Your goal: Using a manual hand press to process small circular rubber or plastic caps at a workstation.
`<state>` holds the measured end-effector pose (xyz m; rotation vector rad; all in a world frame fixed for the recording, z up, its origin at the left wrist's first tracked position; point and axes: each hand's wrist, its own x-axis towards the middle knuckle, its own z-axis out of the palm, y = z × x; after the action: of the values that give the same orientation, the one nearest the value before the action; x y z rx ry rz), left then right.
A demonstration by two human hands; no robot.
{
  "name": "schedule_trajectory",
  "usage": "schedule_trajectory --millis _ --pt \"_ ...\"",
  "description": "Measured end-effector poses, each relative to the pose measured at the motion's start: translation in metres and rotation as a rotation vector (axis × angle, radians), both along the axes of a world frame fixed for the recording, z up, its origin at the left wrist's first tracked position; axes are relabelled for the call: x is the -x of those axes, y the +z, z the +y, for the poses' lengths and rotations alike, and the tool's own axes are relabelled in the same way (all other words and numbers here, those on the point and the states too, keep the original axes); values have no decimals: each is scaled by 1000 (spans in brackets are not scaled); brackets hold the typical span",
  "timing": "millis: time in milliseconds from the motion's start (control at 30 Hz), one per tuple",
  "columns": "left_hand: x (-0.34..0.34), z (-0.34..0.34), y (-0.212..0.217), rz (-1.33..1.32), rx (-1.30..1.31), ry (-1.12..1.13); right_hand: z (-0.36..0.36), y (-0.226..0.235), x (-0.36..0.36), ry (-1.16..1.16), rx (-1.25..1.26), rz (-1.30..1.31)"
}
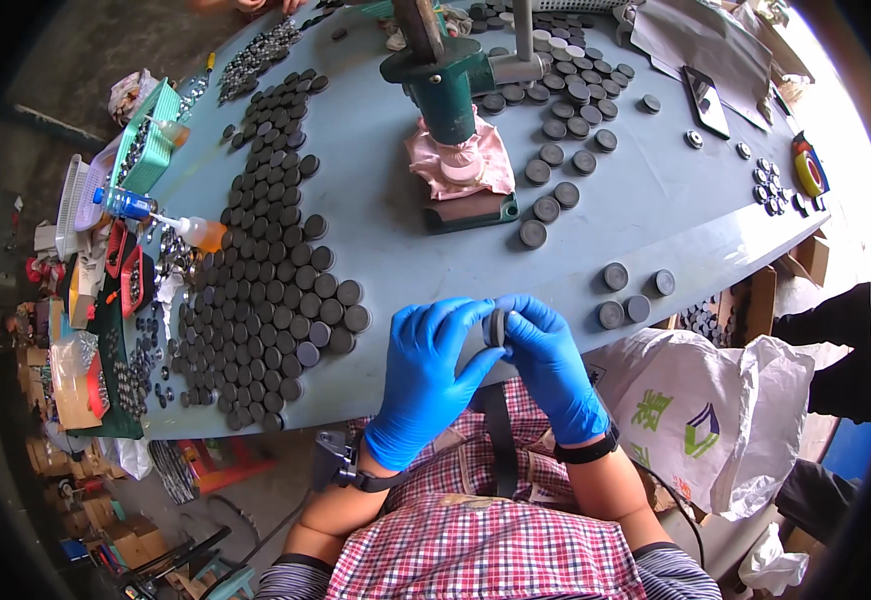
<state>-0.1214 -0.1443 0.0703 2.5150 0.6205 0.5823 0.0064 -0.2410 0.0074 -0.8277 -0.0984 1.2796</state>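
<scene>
Blue gloves cover both my hands, which meet just past the table's near edge. Between them stands a black round disc, held on edge. My left hand has its thumb and forefinger closed at the disc's left side. My right hand pinches the same disc from the right, its thumb against the face. To the left, many similar black discs lie packed flat in a broad spread. A few more discs lie right of my right hand.
A green hand press with pink cloth round its base stands ahead. More discs, a phone and tape rolls lie right. A squeeze bottle and green basket are left. A white sack sits beside me. Another person's hands show at the far edge.
</scene>
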Motion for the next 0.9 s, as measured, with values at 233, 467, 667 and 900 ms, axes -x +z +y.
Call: schedule_trajectory --millis 233,467,667,900 --pt "6 -4 7 -138 280 -42 -10 27 6 34 -44 31" --pt "10 -2 6 -145 222 -65 -15 40 16 -31 77 -168" --pt "8 -12 8 -210 315 -66 -13 43 19 -115 -39 7" --pt "10 -8 11 -120 9 -91 -10 46 28 -260 59 -351"
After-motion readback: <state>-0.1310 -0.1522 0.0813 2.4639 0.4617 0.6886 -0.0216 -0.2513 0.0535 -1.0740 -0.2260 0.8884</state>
